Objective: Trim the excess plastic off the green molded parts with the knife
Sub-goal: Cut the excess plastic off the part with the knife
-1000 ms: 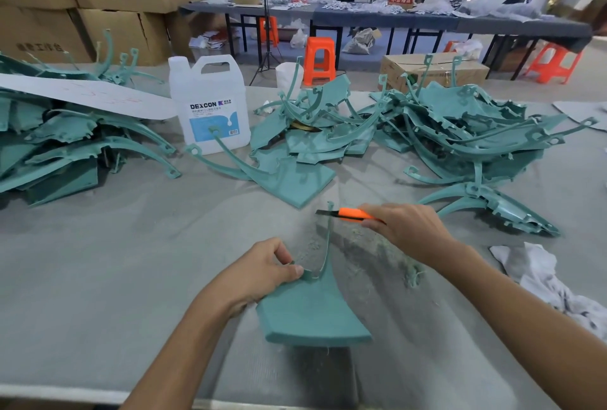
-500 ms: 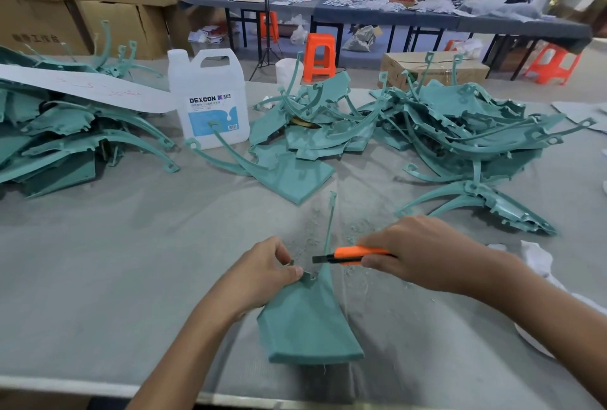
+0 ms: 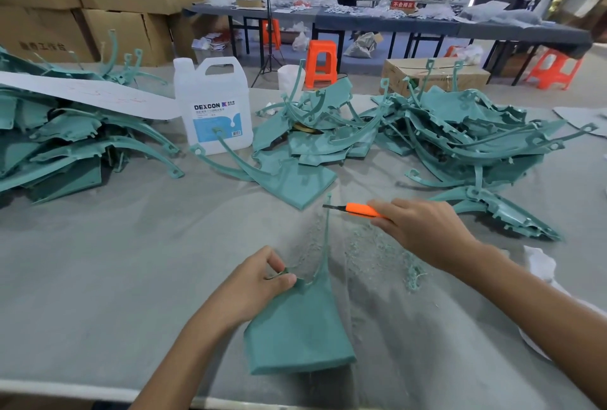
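Head view: a matte green part (image 3: pixel 295 327) lies near the front edge of the felt-covered table (image 3: pixel 98 261), a flat fan-shaped plate with one thin curved arm reaching away. The left hand (image 3: pixel 259 281) pinches its upper left corner. The right hand (image 3: pixel 423 232) grips the orange knife (image 3: pixel 358 209), whose dark blade is just beside the arm's tip. Curly green shavings (image 3: pixel 377 255) lie between the hands. Toward the back edge, piles of parts (image 3: pixel 460 140) flank a smooth white jug (image 3: pixel 213 107).

Most of the knife (image 3: pixel 361 209) handle is hidden inside the right hand (image 3: pixel 423 232).
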